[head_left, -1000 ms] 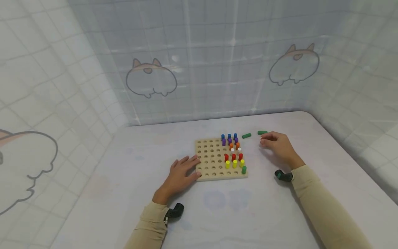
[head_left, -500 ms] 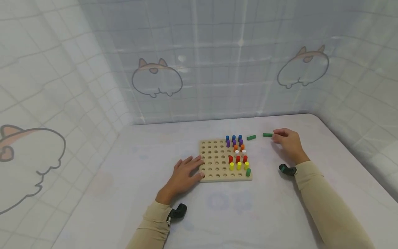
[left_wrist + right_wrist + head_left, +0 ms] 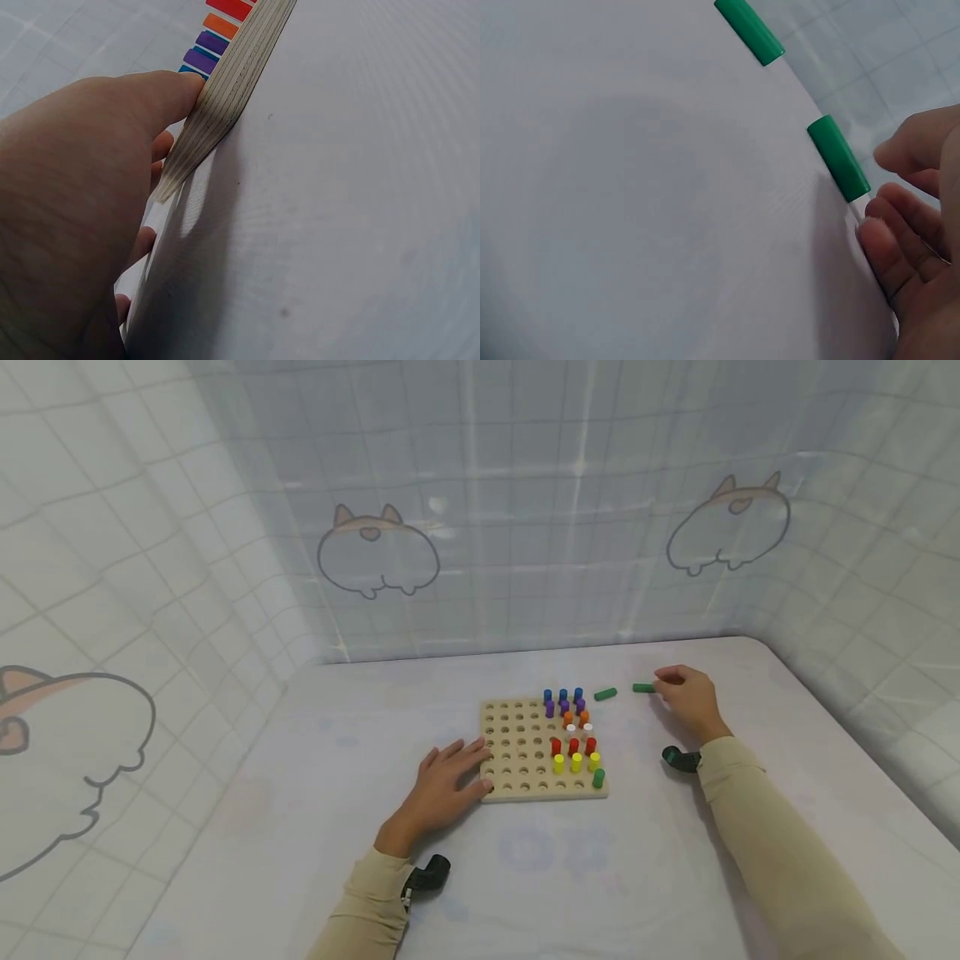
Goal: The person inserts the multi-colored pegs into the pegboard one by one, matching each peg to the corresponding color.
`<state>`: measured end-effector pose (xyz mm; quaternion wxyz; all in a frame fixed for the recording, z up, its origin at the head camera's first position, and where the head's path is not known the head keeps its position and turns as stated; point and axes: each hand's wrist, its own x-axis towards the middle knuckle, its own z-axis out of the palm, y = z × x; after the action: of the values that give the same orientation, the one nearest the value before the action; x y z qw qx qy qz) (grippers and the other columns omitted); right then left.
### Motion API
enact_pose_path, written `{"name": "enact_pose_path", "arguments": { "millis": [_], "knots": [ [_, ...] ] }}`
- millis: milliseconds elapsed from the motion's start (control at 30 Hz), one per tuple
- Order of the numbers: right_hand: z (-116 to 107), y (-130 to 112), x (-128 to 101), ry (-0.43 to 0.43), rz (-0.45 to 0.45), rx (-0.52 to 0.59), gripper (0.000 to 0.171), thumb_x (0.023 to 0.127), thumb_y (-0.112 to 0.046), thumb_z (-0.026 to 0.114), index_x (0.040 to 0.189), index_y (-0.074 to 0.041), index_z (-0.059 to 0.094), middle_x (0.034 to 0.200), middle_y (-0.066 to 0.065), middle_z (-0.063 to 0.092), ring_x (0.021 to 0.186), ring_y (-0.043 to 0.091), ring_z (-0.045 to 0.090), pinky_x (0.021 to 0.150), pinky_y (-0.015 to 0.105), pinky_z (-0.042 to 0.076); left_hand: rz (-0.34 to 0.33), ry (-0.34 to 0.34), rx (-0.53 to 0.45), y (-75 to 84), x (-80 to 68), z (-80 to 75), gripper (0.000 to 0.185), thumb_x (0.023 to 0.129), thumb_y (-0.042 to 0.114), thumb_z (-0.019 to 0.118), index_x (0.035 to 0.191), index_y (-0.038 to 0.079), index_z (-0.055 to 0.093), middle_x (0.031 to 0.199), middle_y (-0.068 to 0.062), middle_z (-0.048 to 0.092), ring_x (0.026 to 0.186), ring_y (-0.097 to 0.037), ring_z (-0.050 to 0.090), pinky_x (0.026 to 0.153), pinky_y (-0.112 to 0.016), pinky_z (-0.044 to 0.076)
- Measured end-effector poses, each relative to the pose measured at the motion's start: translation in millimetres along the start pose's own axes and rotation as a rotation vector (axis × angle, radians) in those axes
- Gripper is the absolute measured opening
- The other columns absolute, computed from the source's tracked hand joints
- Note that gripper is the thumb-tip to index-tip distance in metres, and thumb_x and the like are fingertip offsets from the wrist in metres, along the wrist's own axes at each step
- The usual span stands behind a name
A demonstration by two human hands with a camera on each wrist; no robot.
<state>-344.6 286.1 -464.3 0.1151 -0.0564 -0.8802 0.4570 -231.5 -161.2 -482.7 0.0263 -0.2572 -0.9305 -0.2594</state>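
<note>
A wooden pegboard point(image 3: 517, 793) lies on the white table with coloured pegs in its right-hand holes. My left hand point(image 3: 442, 789) rests on its left edge, fingers spread and fairly straight; in the left wrist view the thumb point(image 3: 176, 94) touches the board's edge point(image 3: 232, 82). My right hand point(image 3: 690, 697) is beside a loose green peg point(image 3: 642, 688) that lies flat. In the right wrist view, thumb and fingers are parted at the near end of that green peg point(image 3: 838, 159), without closing on it. Another green peg point(image 3: 605, 694) lies to its left.
Blue pegs point(image 3: 563, 695), red pegs point(image 3: 573, 746) and yellow pegs point(image 3: 576, 762) stand in rows, with purple, orange and white ones between. One green peg point(image 3: 598, 778) stands at the near right corner. Printed curtains point(image 3: 525, 568) hang behind the table.
The right hand has moved right, up to the farther-right loose green peg. The left hand keeps its place on the pegboard. The head view has shifted slightly.
</note>
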Motion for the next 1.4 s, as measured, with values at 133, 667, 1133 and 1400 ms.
{"name": "enact_pose_path", "arguments": {
  "millis": [133,667,1133,1400],
  "knots": [
    [0.5,0.8,0.4,0.003,-0.033,-0.034,0.034,0.100,-0.020,0.058,0.125,0.001,0.065,0.120,0.020,0.063,0.108,0.032,0.056,0.087,0.039,0.046,0.009,0.004,0.001,1.6,0.2,1.1,0.056,0.101,0.048,0.054,0.151,0.023,0.050,0.159,0.008,0.036,0.149,-0.029,0.026,0.117,-0.061,0.009],
    [8.2,0.0,3.5,-0.057,-0.119,-0.169,0.024,0.096,-0.010,0.063,0.115,0.001,0.072,0.122,0.025,0.064,0.120,0.041,0.054,0.102,0.057,0.041,0.010,0.008,0.010,2.8,1.4,0.0,0.056,0.101,0.047,0.055,0.151,0.022,0.049,0.160,0.008,0.035,0.149,-0.028,0.026,0.117,-0.061,0.009],
    [9.6,-2.4,-13.9,-0.002,-0.053,-0.131,0.030,0.100,-0.020,0.062,0.123,-0.003,0.068,0.126,0.019,0.063,0.123,0.038,0.052,0.104,0.056,0.040,0.017,0.008,-0.009,1.8,-0.2,-1.5,0.055,0.101,0.045,0.056,0.150,0.021,0.050,0.160,0.005,0.036,0.149,-0.030,0.026,0.116,-0.062,0.009],
    [3.3,-9.8,-30.8,-0.010,-0.007,-0.010,0.041,0.101,-0.036,0.061,0.128,-0.005,0.064,0.123,0.015,0.064,0.108,0.029,0.059,0.089,0.042,0.050,0.000,0.005,-0.007,1.3,-0.6,-0.8,0.055,0.101,0.045,0.056,0.151,0.021,0.049,0.160,0.008,0.035,0.149,-0.028,0.025,0.117,-0.061,0.008]
  ]
}}
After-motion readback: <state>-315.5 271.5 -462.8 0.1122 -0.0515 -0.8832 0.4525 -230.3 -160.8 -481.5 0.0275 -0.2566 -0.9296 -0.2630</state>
